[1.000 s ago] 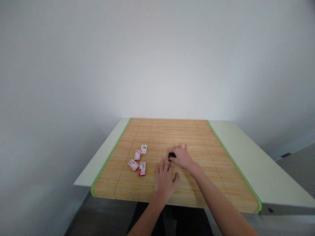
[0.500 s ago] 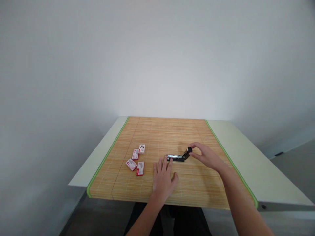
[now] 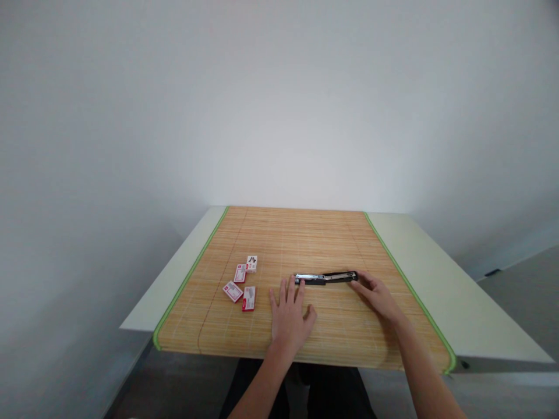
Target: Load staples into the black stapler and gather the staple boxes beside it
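A black stapler (image 3: 325,279) lies on the bamboo mat, folded wide open into nearly a straight line. Its base with the metal staple channel is on the left, and the swung-back top arm reaches to the right. My left hand (image 3: 289,314) rests flat with fingers spread, its fingertips at the left end of the base. With thumb and fingers, my right hand (image 3: 379,295) grips the tip of the top arm at the far right end.
Several small red-and-white boxes lie left of my left hand: an upper box (image 3: 252,263), a middle box (image 3: 240,273), a tilted box (image 3: 233,291) and a lower box (image 3: 248,298). The green-edged mat (image 3: 301,233) covers much of a white table (image 3: 441,279) against a wall.
My right hand has swung the stapler's top arm over to the right and down, from raised at an angle to almost flat. My left hand has barely moved.
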Demonstrator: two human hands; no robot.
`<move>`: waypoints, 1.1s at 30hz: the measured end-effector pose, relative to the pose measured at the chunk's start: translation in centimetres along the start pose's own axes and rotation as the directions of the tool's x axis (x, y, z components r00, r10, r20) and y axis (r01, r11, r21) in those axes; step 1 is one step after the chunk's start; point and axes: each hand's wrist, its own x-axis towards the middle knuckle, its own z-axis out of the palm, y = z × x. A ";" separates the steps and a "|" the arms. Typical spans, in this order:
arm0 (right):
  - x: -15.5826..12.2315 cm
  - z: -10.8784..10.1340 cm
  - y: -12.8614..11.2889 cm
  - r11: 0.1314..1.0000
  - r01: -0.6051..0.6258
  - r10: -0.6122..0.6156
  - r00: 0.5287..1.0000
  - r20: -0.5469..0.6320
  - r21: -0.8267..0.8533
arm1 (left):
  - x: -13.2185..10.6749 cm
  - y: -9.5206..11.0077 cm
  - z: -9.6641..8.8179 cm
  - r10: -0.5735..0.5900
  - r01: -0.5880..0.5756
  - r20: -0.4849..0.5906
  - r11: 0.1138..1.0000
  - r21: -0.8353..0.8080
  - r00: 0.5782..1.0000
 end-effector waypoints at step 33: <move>-0.3 0.3 2.6 0.997 0.035 -0.044 0.992 -0.119 -0.071 | -5.1 -9.0 -4.9 -0.455 0.478 -0.319 0.878 -0.007 0.832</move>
